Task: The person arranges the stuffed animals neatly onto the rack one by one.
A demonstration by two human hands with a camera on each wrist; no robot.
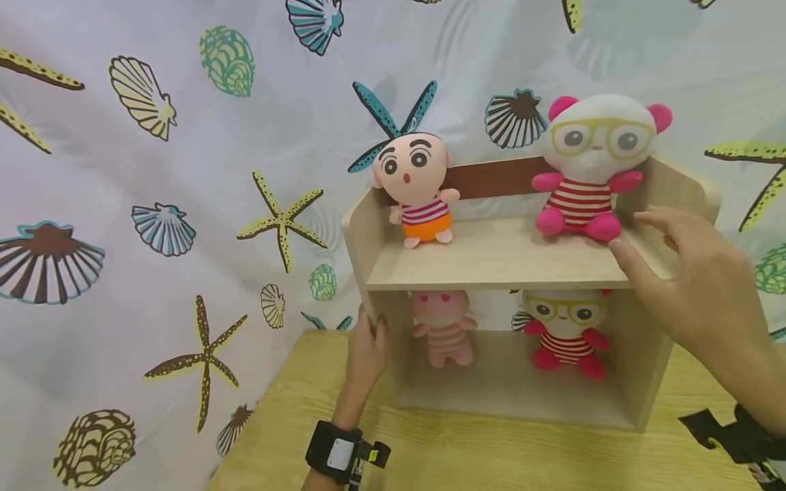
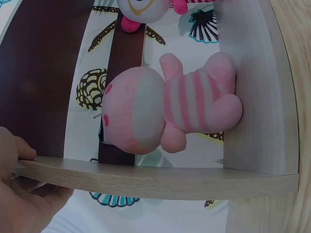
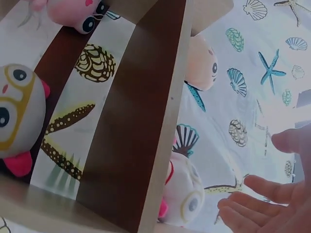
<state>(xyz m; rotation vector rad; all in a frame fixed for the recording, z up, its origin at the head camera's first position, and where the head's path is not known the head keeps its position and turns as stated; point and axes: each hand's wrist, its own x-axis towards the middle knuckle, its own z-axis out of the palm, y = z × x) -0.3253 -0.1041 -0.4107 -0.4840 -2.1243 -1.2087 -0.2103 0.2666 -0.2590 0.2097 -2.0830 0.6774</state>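
Note:
A small wooden shelf (image 1: 491, 273) with two levels stands on the table. My left hand (image 1: 366, 348) grips the edge of its left side panel (image 2: 160, 182), thumb on one face and fingers on the other. Near the panda plush (image 1: 589, 170) on the top level, my right hand (image 1: 700, 273) has its fingers spread and holds nothing. This panda wears yellow glasses and a red striped shirt. A boy plush (image 1: 417, 184) with orange shorts sits at the top left. Below are a pink striped plush (image 1: 442, 331) and a second panda plush (image 1: 565, 334).
The yellowish wooden table (image 1: 295, 402) extends in front of the shelf and to its left. Behind it hangs a white cloth (image 1: 202, 164) printed with shells and starfish. A brown back strip (image 1: 497, 179) crosses the top level.

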